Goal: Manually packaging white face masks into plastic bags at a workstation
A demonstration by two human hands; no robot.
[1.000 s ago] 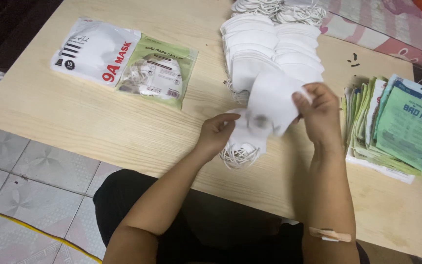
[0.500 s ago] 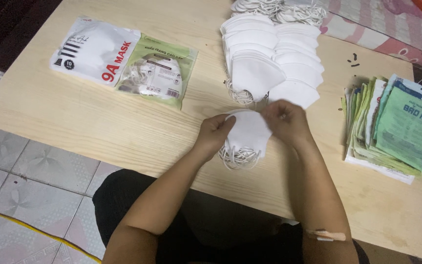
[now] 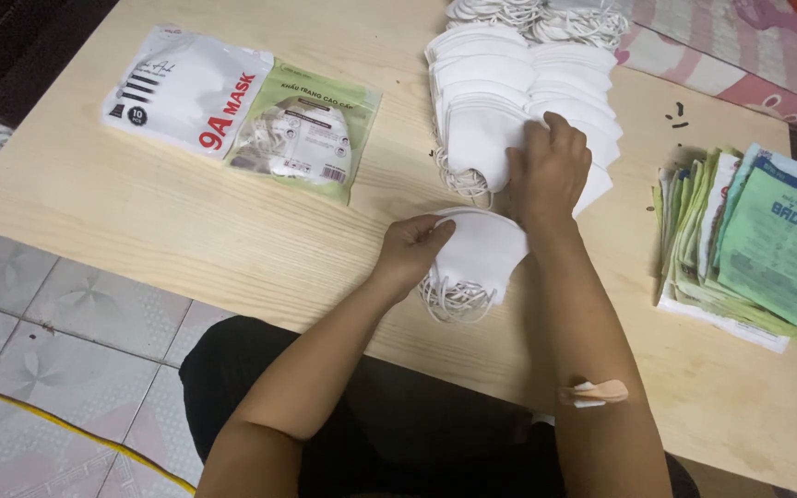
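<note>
Left hand fingers are pinching the small mask stack on the worktop; right hand fingers are curling, gripping a mask in the rows beyond.

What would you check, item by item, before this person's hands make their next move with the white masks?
1. Left hand on the small mask pile near the table edge: ok, fingers rest on its top left rim.
2. Right hand on the big mask rows: ok, it touches them; whether its grip has closed on one mask, cannot tell.
3. Small pile squared up: not ok, ear loops spill out below it.
4. Bare table around the pile: ok.
5. Green packets stacked at the right: ok, apart from both hands.
</note>
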